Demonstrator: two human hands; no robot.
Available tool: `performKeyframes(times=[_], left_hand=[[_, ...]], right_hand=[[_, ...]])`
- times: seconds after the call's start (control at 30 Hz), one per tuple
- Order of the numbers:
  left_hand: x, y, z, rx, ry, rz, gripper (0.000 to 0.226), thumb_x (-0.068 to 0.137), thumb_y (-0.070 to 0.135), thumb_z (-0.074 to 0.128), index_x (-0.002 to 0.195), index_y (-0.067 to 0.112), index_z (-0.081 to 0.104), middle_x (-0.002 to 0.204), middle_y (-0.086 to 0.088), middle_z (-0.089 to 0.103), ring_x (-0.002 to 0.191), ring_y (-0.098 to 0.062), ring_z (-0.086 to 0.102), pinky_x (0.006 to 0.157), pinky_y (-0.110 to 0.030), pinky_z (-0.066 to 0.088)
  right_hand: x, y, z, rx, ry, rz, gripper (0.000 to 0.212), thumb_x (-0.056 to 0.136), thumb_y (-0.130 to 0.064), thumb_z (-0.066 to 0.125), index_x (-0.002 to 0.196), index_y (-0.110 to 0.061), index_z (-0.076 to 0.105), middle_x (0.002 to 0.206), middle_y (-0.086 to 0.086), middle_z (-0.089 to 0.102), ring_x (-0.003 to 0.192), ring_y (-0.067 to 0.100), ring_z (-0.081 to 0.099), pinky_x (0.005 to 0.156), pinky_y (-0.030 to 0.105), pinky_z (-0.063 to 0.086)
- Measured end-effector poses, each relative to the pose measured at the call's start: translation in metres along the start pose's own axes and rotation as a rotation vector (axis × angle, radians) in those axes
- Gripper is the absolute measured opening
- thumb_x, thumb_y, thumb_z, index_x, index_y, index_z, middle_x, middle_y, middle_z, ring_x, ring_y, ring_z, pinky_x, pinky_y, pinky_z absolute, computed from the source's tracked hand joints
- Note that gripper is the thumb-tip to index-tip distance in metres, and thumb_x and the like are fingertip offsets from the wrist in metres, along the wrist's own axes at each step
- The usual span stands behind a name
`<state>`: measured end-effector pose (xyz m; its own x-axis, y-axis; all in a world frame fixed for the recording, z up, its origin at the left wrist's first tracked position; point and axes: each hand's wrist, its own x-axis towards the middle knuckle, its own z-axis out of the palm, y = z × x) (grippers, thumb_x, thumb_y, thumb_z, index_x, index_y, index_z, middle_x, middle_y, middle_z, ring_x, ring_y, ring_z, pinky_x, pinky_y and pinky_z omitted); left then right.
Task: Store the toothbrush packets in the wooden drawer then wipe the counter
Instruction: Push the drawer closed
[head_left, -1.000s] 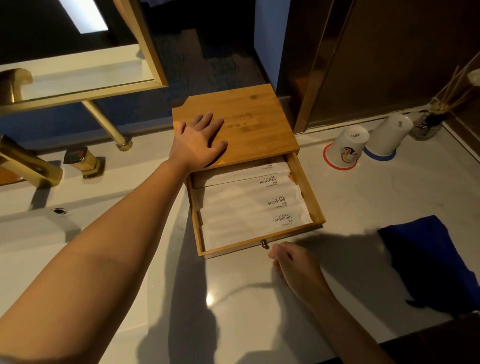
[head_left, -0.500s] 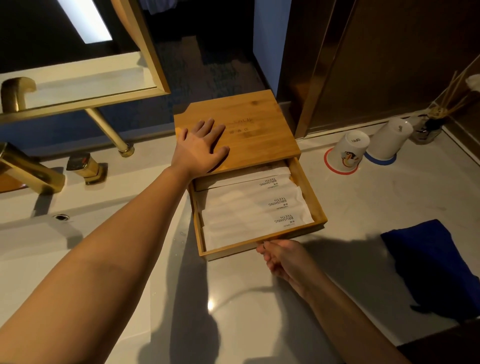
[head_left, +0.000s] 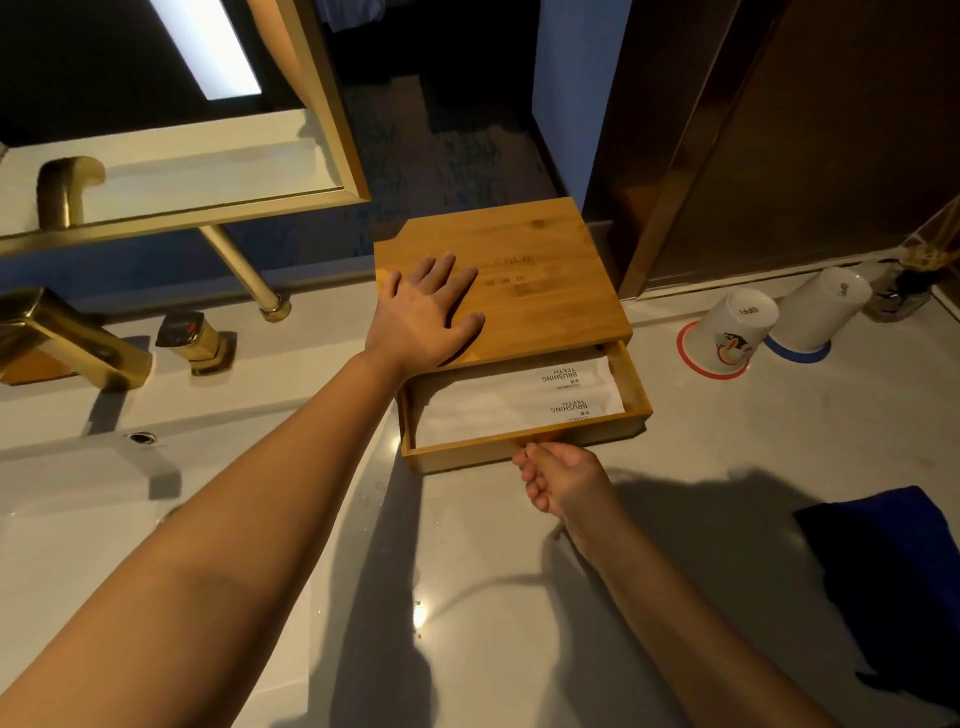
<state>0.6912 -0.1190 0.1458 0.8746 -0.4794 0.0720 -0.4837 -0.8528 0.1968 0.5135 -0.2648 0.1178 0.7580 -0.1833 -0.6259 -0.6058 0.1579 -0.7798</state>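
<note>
A bamboo box stands on the white counter, and its drawer is partly pulled out toward me. White toothbrush packets printed "BRUSHING TEETH" lie flat inside; two of them show. My left hand lies flat on the box lid with its fingers spread. My right hand is at the middle of the drawer front. Its fingers are curled and its thumb and forefinger are at the small knob, which they hide.
A dark blue cloth lies on the counter at the right. Two upturned white cups and a reed diffuser stand at the back right. A gold faucet and the sink basin are on the left.
My right hand reached the drawer front and the drawer has slid partway into the box, so fewer packets show. My left hand stayed flat on the lid.
</note>
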Motion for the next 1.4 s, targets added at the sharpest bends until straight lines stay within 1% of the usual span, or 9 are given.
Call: performKeyframes(times=[0.3,0.5,0.67,0.87,0.97,1.07,1.13,1.27,1.4], left_hand=[[-0.001,0.000,0.001,0.013,-0.015,-0.006,0.063,0.089,0.059,0.025,0.147,0.033,0.018,0.159,-0.002,0.014,0.147,-0.023,0.009,0.116,-0.049,0.005],[-0.001,0.002,0.000,0.012,-0.010,-0.008,0.065,0.088,0.058,0.023,0.147,0.032,0.018,0.159,-0.003,0.014,0.147,-0.024,0.010,0.116,-0.049,0.006],[-0.001,0.001,0.002,0.016,-0.008,-0.009,0.065,0.088,0.058,0.023,0.147,0.032,0.019,0.159,-0.002,0.014,0.147,-0.023,0.010,0.116,-0.049,0.006],[0.000,0.002,0.000,0.010,-0.032,-0.024,0.064,0.088,0.059,0.024,0.147,0.033,0.019,0.159,-0.001,0.014,0.147,-0.023,0.009,0.116,-0.050,0.006],[-0.001,0.004,-0.004,0.012,-0.086,-0.038,0.066,0.087,0.060,0.021,0.147,0.033,0.015,0.160,-0.002,0.010,0.147,-0.023,0.007,0.117,-0.052,0.005],[0.003,0.012,-0.017,0.099,-0.230,-0.087,0.066,0.091,0.060,0.022,0.148,0.031,0.004,0.161,-0.003,0.000,0.148,-0.026,0.000,0.116,-0.055,0.002],[0.000,0.032,-0.027,0.126,-0.187,-0.145,0.067,0.093,0.054,0.031,0.149,0.029,0.003,0.160,-0.006,0.002,0.147,-0.028,0.005,0.116,-0.056,0.006],[-0.050,0.104,-0.034,-0.143,0.124,-0.185,0.058,0.093,0.044,0.041,0.144,0.020,0.029,0.152,-0.007,0.032,0.132,-0.027,0.040,0.108,-0.045,0.035],[-0.125,0.176,0.001,-0.254,0.088,-0.122,0.045,0.092,0.038,0.044,0.130,0.016,0.052,0.138,-0.006,0.053,0.123,-0.024,0.051,0.103,-0.037,0.039]], right_hand=[[0.041,-0.032,0.017,-0.082,0.046,-0.053,0.031,0.095,-0.025,0.048,0.069,-0.017,0.063,0.062,0.000,0.056,0.055,0.012,0.048,0.052,0.022,0.038],[0.059,-0.047,0.020,-0.008,-0.073,-0.102,0.033,0.098,-0.018,0.040,0.070,-0.012,0.057,0.061,0.002,0.048,0.051,0.011,0.041,0.046,0.019,0.031],[0.062,-0.043,0.019,0.005,-0.080,-0.102,0.033,0.098,-0.019,0.039,0.072,-0.011,0.058,0.061,0.003,0.048,0.051,0.011,0.042,0.043,0.018,0.032],[0.056,-0.046,0.011,-0.046,-0.108,-0.088,0.028,0.096,-0.025,0.044,0.078,-0.012,0.062,0.066,0.004,0.054,0.058,0.014,0.048,0.055,0.024,0.037],[0.047,-0.050,0.000,-0.198,-0.093,-0.069,0.022,0.091,-0.031,0.049,0.083,-0.016,0.064,0.071,0.004,0.060,0.063,0.017,0.054,0.062,0.029,0.043],[0.026,-0.049,-0.023,-0.402,-0.067,-0.132,0.020,0.089,-0.030,0.049,0.093,-0.017,0.064,0.078,0.000,0.063,0.067,0.017,0.058,0.064,0.034,0.046],[0.004,-0.048,-0.043,-0.574,-0.038,-0.238,0.021,0.090,-0.031,0.048,0.098,-0.018,0.063,0.089,0.001,0.065,0.078,0.018,0.061,0.072,0.037,0.051],[-0.042,-0.038,-0.090,-0.919,0.050,-0.455,0.023,0.092,-0.023,0.045,0.108,-0.017,0.061,0.112,0.005,0.064,0.096,0.020,0.060,0.081,0.031,0.049],[-0.075,-0.019,-0.141,-1.145,0.087,-0.566,0.030,0.095,-0.025,0.044,0.124,-0.020,0.052,0.124,0.003,0.056,0.108,0.017,0.054,0.089,0.028,0.046]])
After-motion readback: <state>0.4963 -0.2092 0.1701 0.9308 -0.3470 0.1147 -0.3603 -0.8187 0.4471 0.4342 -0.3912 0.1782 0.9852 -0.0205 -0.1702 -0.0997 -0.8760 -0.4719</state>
